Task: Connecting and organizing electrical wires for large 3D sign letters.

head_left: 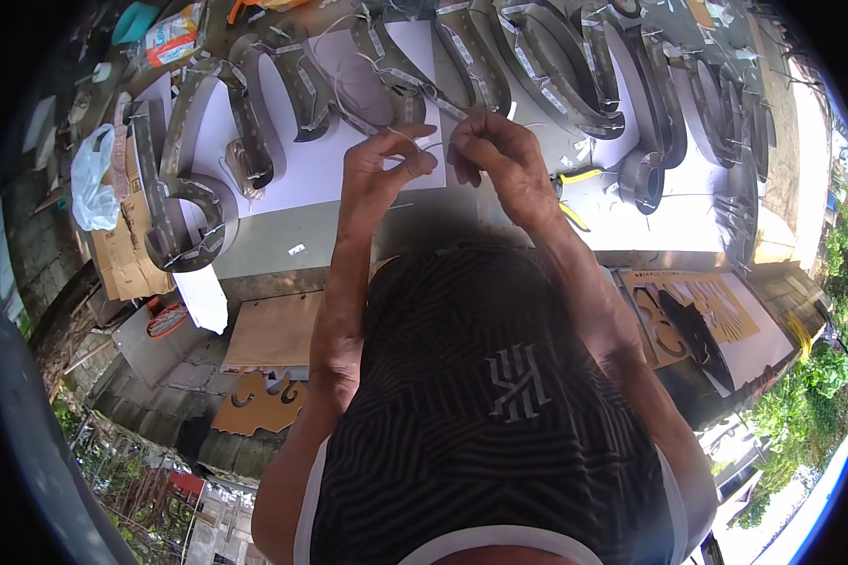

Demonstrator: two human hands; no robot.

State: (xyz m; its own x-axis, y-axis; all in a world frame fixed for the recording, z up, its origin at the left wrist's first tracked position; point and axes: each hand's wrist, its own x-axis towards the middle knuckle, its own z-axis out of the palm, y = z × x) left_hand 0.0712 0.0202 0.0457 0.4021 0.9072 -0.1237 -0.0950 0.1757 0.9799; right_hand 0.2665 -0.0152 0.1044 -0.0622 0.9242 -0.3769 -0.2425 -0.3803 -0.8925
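Left hand [375, 168]: thumb, index spread | right hand [511, 168]: fingertips bunched, can't tell on what | I see thin pale wire [432, 146] between | grey curved metal-looking shells [492, 85] beyond, on edge, presumably keeping white LED strips [461, 51] reachable

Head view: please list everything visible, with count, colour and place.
Table: one, grey, upper half
Letter-like shapes: several, dark grey, on table
Module strips: many, white, along shapes
Paper sheets: several, white, under shapes
Pliers: one, yellow-handled, table right
Plastic bag: one, whitish, left
Cut-out boards: several, brown, below table
Hoop: one, orange, lower left
Foliage: uncounted, green, right
Shirt: one, dark, centre
Left hand: one, bare, upper centre
Right hand: one, bare, upper centre
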